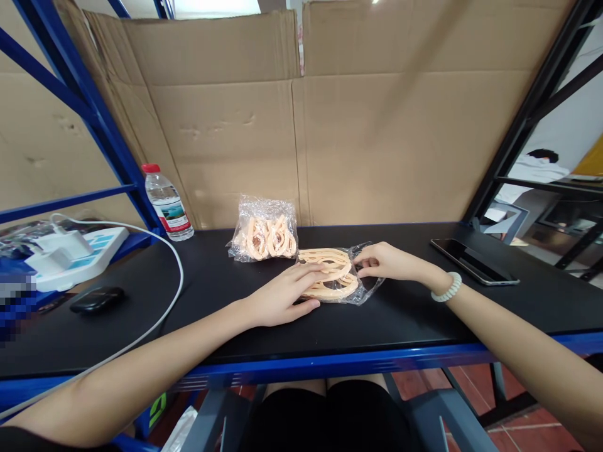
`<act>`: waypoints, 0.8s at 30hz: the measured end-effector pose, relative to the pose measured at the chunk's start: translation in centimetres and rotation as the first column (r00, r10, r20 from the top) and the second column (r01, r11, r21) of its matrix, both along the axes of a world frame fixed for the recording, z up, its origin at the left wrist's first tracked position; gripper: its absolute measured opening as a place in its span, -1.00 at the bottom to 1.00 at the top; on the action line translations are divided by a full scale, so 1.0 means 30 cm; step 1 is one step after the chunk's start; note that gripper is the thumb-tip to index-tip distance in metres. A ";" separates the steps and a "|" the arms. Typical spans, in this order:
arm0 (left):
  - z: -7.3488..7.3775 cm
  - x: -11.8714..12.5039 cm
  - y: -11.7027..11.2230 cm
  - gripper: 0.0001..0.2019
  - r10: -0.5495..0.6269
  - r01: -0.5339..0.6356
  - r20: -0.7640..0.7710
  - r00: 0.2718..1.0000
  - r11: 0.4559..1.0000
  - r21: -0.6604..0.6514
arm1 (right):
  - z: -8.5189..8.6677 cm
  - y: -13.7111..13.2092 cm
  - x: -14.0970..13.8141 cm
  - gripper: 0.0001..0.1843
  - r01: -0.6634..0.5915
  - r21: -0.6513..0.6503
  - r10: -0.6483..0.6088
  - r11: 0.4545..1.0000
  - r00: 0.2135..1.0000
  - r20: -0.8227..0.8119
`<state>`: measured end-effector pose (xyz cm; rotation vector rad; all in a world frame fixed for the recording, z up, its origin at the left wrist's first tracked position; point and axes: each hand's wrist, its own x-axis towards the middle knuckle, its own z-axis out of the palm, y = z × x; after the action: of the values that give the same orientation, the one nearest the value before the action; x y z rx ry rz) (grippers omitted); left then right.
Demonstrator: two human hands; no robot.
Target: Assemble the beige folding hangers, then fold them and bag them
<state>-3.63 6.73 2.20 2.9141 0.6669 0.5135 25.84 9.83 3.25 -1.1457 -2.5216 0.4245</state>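
On the black tabletop lies a clear plastic bag (pixel 365 293) with peach-coloured looped bands (pixel 332 258) inside it. My left hand (pixel 282 295) rests flat over the left part of this bundle, its fingers stretched out. At the bag's right end, my right hand (pixel 381 260) pinches the crinkled plastic between curled fingers; a pale beaded bracelet (pixel 447 287) circles that wrist. Behind and to the left sits a second clear bag (pixel 266 232) of similar peach loops, touched by neither hand.
A water bottle (pixel 167 204) with a red cap stands at the back left. Nearby are a white power strip (pixel 80 257), a black mouse (pixel 97 299) and a white cable (pixel 181 276). A dark phone (pixel 473 262) lies right. Cardboard (pixel 377 150) walls the back.
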 end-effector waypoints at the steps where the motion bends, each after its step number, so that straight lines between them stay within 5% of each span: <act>1: 0.000 0.000 0.000 -0.50 -0.002 0.002 -0.002 1.000 1.000 -0.018 | -0.005 0.003 -0.001 -0.74 0.021 -0.011 -0.021 1.000 0.999 -0.024; 4: 0.003 0.003 -0.003 -0.50 -0.004 0.003 -0.010 1.000 0.999 -0.045 | -0.017 0.010 -0.002 -0.68 0.069 -0.074 -0.077 0.995 0.990 -0.115; 7: 0.009 0.005 -0.007 -0.50 -0.013 0.013 -0.009 1.000 0.999 -0.050 | -0.024 0.017 0.004 -0.64 0.067 -0.288 -0.148 0.955 0.952 -0.269; 13: 0.006 0.006 -0.007 -0.50 -0.021 0.021 -0.005 1.000 0.999 -0.038 | 0.002 0.025 0.036 -0.89 -0.029 -0.732 -0.482 0.680 0.736 -0.476; 20: 0.004 0.010 -0.008 -0.52 -0.017 0.017 0.010 1.000 1.000 -0.016 | 0.050 -0.002 0.039 -0.79 -0.276 -0.836 -0.614 0.474 0.576 -0.539; 24: 0.006 0.010 -0.011 -0.52 -0.018 0.018 0.015 1.000 1.000 -0.011 | 0.035 0.009 0.024 -0.73 -0.283 -0.828 -0.661 0.483 0.503 -0.557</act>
<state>-3.32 6.41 2.39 2.9004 0.6386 0.5265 26.55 10.10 4.29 -1.0683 -1.0934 1.8314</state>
